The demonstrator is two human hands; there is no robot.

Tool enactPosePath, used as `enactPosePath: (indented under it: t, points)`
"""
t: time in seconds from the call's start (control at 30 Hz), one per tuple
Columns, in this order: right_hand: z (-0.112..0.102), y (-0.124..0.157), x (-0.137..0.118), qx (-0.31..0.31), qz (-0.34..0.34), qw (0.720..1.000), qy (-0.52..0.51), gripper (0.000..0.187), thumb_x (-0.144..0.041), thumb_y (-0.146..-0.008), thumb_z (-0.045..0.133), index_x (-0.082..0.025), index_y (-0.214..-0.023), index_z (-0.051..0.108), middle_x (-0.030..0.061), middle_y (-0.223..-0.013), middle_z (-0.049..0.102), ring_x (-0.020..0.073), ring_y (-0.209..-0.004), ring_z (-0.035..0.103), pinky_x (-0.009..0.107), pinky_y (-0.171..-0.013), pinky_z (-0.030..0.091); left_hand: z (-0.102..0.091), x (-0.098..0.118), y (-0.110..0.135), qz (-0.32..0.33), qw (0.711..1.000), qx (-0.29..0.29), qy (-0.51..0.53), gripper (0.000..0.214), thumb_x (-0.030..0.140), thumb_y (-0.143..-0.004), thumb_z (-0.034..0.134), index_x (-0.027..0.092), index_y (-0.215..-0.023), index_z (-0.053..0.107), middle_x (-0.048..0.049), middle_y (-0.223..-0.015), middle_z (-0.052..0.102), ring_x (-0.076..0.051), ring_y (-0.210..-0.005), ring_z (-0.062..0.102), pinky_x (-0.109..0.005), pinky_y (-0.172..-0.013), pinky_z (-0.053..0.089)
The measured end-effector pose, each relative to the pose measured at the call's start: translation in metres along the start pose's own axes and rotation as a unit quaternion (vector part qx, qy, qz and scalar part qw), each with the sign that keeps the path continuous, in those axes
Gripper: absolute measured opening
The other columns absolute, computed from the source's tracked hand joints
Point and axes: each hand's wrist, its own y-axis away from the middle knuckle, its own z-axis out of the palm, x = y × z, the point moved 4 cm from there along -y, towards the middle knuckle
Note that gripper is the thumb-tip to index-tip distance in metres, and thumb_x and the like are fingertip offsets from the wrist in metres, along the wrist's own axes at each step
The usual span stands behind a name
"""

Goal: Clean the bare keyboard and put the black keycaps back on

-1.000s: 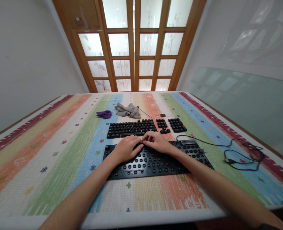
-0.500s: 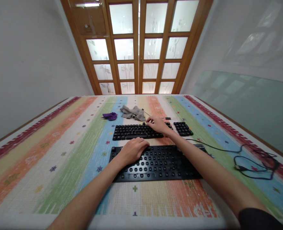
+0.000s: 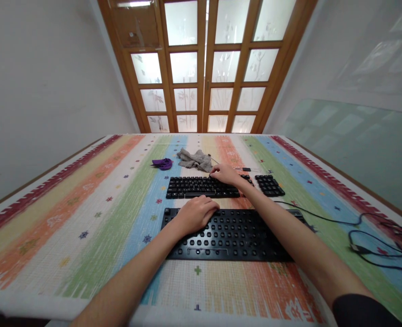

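While the bare keyboard (image 3: pixel 235 236) is perhaps steadied by the curled left hand (image 3: pixel 197 213), loose keys (image 3: pixel 187 187) beyond it are reached by the right hand (image 3: pixel 224 174); what either grip holds cannot be told.

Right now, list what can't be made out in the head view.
In the head view:
- Right hand: whether it holds anything; the hand itself hides this.
- Left hand: whatever lies beneath it, covered.
- Keyboard: part of its right side, behind the right forearm.
- Keys: markings, too small.
- Cable: part of its loops, cut off by the right edge.
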Motion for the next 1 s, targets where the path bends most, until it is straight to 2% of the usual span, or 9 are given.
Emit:
enactPosePath:
  t: [0.2,0.33,0.5,0.7,0.83,1.0]
  points:
    - [0.004,-0.004,0.003,0.001,-0.007,1.0,0.001,0.015,-0.012,-0.077,0.063,-0.017,-0.08,0.076,0.006,-0.085,0.076,0.0184,-0.08,0.067,0.025,-0.072,0.047,0.001,0.0,0.0,0.0,1.0,-0.008,-0.007,0.02,0.018,-0.099,0.042,0.018,-0.103,0.062,-0.0051,-0.094,0.066,-0.019,-0.088,0.058,-0.033,-0.081,0.048]
    - [0.002,-0.004,0.003,0.017,-0.016,1.0,-0.007,0.016,-0.011,-0.078,0.062,-0.017,-0.086,0.074,0.0059,-0.09,0.076,0.0184,-0.083,0.067,0.025,-0.073,0.048,0.001,0.001,0.002,0.001,1.0,-0.012,-0.017,0.022,0.018,-0.099,0.039,0.018,-0.105,0.06,-0.0058,-0.096,0.066,-0.019,-0.089,0.058,-0.033,-0.081,0.047]
    - [-0.011,0.006,-0.003,0.051,-0.034,0.993,-0.098,0.014,-0.012,-0.08,0.061,-0.015,-0.089,0.071,0.0059,-0.086,0.074,0.0171,-0.079,0.066,0.027,-0.073,0.049,0.0,0.001,0.003,-0.006,1.0,-0.009,-0.019,0.023,0.017,-0.099,0.038,0.017,-0.105,0.06,-0.0064,-0.094,0.065,-0.019,-0.086,0.058,-0.033,-0.08,0.048]
    - [-0.024,0.05,-0.012,0.01,-0.072,0.967,-0.245,0.015,-0.023,-0.08,0.063,-0.016,-0.093,0.066,0.0044,-0.085,0.071,0.0164,-0.076,0.065,0.03,-0.072,0.051,0.0,0.002,0.002,-0.001,1.0,-0.015,-0.015,0.025,0.013,-0.096,0.038,0.018,-0.106,0.06,-0.0062,-0.097,0.065,-0.02,-0.09,0.058,-0.034,-0.083,0.048]
    - [-0.024,0.089,-0.016,-0.05,-0.058,0.943,-0.324,0.021,-0.031,-0.078,0.067,-0.017,-0.094,0.063,0.0035,-0.083,0.069,0.0167,-0.076,0.065,0.031,-0.071,0.052,0.001,0.001,0.003,0.001,1.0,-0.008,-0.018,0.023,0.013,-0.094,0.041,0.018,-0.102,0.062,-0.0063,-0.095,0.065,-0.02,-0.089,0.058,-0.034,-0.082,0.048]
    - [-0.016,0.125,-0.02,-0.081,-0.034,0.929,-0.36,0.023,-0.032,-0.079,0.068,-0.018,-0.095,0.06,0.0028,-0.085,0.068,0.016,-0.079,0.065,0.031,-0.074,0.052,0.0,-0.001,0.003,-0.002,1.0,0.01,0.001,0.021,0.014,-0.093,0.044,0.019,-0.102,0.063,-0.0058,-0.092,0.065,-0.019,-0.086,0.059,-0.033,-0.081,0.049]
